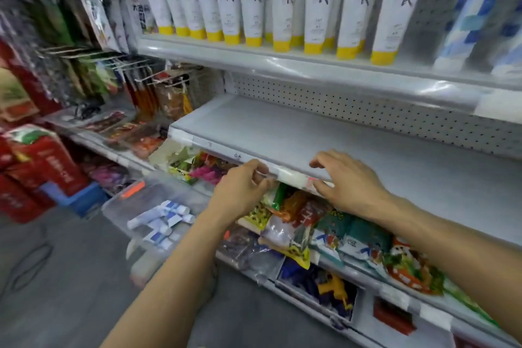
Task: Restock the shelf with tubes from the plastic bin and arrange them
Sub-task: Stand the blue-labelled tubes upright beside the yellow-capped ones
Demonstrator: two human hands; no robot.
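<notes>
In the middle of the frame, the grey metal shelf (282, 127) had a bare top, and both hands were at its front rail. The left hand (243, 186) was at the rail from below and from the left, with its fingers curled and the thumb close to them. The right hand (347, 181) lay palm down over the edge, its fingers bent on the shelf top and its thumb at the rail.

Between the two hands, a white oblong piece (291, 176) lay along the rail. I could not tell if it was a tube or a label, and I could not tell if either hand really grasped it.

The clear plastic bin (115, 210) stood on the floor at the lower left of the frame, well apart from the hands. Several white and blue tubes (161, 217) lay in it in a loose heap.

At the top of the frame, white tubes with yellow caps (254, 5) stood cap down in a row on the upper shelf (254, 65). Colourful snack packets (310, 223) lay just under the grey shelf. Red packages (42, 161) were at the left edge.
</notes>
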